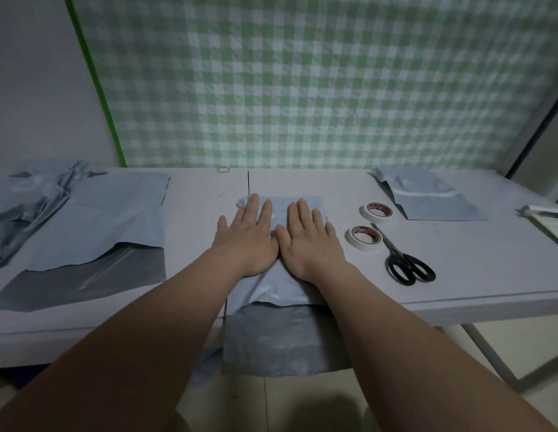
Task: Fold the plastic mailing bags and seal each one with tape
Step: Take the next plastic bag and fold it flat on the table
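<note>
head view: a look down at a pale bench [202, 213] that stands in front of a green-and-white checked cloth [302, 82].
left hand [249, 241]: palm down and flat, with the fingers straight and a little spread. it presses on the left part of the mailing bag [280, 288], and the thumb sticks out to the left over the bare bench.
right hand [308, 241]: palm down and flat, with the fingers straight and close together. it presses on the same bag just beside the left hand, and the two hands touch at the thumb side.
mailing bag: light blue, in the middle of the bench, lying lengthwise away from the person. the far end is at the fingertips, with a crumpled corner by the left fingers. the near end hangs over the front edge of the bench and shows a grey side.
near tape roll [365, 237]: lies flat to the right of the right hand, apart from the bag.
far tape roll [379, 211]: lies flat, a little further back and to the right.
scissors [405, 260]: black handles toward the person, blades closed, with the tip between the two rolls.
flat bag [96, 226]: on the left, its near end open and showing grey inside.
crumpled bags [28, 198]: a heap at the far left.
right bag [433, 198]: at the back right, with a white strip across it.
rubber band [223, 169]: at the back edge of the bench.
</note>
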The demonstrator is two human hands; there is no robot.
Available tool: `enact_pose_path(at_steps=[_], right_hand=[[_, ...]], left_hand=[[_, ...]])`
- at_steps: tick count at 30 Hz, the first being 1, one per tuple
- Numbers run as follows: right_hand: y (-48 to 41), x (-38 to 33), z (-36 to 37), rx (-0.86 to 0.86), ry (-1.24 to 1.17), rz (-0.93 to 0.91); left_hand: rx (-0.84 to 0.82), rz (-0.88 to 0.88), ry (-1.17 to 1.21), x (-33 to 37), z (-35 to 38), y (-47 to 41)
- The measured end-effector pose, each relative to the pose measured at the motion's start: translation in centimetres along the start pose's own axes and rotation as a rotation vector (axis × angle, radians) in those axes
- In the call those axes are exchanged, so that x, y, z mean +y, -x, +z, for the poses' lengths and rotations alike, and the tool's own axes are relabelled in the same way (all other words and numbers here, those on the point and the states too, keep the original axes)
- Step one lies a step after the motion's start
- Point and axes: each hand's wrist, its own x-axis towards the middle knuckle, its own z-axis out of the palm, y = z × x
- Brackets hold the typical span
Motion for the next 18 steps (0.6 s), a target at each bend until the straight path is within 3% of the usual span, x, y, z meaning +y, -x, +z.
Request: enact_pose_path(at_steps=[7,10,13,16,18], right_hand=[[0.9,0.0,0.0,-0.027,0.041,0.095],[1.4,0.0,0.0,0.062,0.06,0.035],[1.7,-0.3,-0.2,0.135,0.073,-0.153],[1.6,0.1,0.0,0.074,0.0,-0.188],[1.5,0.4,0.1,0.033,0.011,-0.174]], left_hand=[[0.007,-0.075,-0.038,0.4,0.0,0.9],[0.144,-0.076,-0.162,1.1,0.2,1.5],[0.296,0.2,-0.153,1.3,0.3,1.7],[0.179,0.364,0.092,0.8,0.1,1.8],[0.135,0.362,0.089,0.5,0.0,2.0]])
